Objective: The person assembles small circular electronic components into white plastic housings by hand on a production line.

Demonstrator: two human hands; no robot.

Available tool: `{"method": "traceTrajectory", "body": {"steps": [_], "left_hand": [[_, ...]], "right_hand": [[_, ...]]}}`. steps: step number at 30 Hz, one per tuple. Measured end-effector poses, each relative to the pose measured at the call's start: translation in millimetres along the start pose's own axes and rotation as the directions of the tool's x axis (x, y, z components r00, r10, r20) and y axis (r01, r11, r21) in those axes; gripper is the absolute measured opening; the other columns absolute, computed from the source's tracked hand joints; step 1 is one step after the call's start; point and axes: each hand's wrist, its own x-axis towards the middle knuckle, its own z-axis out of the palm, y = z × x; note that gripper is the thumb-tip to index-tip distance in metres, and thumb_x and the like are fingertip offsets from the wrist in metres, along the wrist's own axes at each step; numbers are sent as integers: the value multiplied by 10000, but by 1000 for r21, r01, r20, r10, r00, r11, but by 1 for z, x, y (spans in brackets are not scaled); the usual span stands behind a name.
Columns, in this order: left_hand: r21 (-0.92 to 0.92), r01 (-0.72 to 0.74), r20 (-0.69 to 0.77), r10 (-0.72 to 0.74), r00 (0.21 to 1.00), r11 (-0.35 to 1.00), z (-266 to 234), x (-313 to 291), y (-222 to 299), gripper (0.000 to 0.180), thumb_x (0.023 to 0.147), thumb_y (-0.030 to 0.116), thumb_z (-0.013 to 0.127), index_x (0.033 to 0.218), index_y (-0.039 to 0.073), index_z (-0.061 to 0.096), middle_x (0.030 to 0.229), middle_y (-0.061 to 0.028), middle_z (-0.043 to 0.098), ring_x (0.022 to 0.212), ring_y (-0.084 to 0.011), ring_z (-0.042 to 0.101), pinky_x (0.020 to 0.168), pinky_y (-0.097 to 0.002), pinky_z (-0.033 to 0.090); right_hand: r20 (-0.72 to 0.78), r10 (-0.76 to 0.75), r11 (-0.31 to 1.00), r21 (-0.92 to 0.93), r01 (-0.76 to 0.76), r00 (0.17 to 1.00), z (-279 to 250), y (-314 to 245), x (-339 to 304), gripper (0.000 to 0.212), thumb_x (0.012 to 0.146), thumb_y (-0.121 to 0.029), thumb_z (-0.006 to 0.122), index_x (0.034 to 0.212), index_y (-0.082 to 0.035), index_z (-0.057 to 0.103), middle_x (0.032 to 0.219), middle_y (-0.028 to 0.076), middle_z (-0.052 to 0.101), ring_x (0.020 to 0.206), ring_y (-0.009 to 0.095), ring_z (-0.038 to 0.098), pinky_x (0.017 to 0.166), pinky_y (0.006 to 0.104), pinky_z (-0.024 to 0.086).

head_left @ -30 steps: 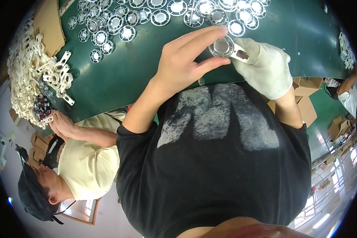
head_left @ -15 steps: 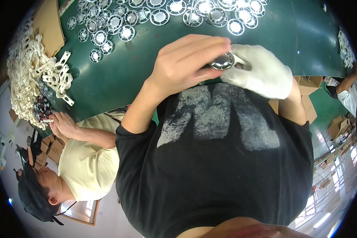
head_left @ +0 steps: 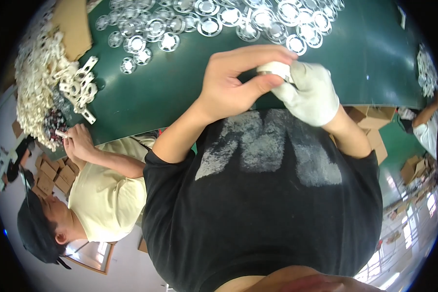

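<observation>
My bare left hand (head_left: 228, 83) pinches a small round part (head_left: 275, 69) between thumb and fingers. Its white side shows, with a shiny metallic edge. My right hand (head_left: 313, 95), in a white glove, closes on the same part from the right, its fingers bent against it. Fingers cover much of the part, so its full shape is hidden. Both hands are above the near edge of the green table (head_left: 146, 100). Just beyond them lie many shiny round metal parts with spokes (head_left: 209, 26), loosely spread and overlapping.
At the left, a heap of white plastic parts (head_left: 39, 92) lies beside a cardboard sheet (head_left: 72, 29). A co-worker's hand (head_left: 80, 142) holds a small piece there. Cardboard boxes (head_left: 372, 117) stand at the right below the table edge. Another person's arm (head_left: 427, 111) shows farther right.
The round part has turned: its shiny metal face showed before, and its white side shows now. My gloved fingers have curled in more tightly. The whole view has shifted slightly.
</observation>
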Motion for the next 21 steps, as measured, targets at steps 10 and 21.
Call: {"method": "traceTrajectory", "body": {"steps": [10,21], "left_hand": [[-61,149,-353,-161,922,987,-155,105,-10,632,1015,228,652,1526,-28,382,1220,-160,673,951,-164,687,827,-254,563],[378,924,-799,487,353,-49,-280,-75,53,723,784,545,762,1403,203,609,1508,-166,493,1425,-430,363,1176,-652,179]], "right_hand": [[-67,235,955,203,-217,970,-11,-13,3,391,971,-170,657,1322,-2,623,932,52,682,884,144,638,890,284,498],[154,152,978,123,-171,976,-3,-15,3,323,969,-145,649,1251,14,656,959,115,722,879,194,691,872,315,531]]}}
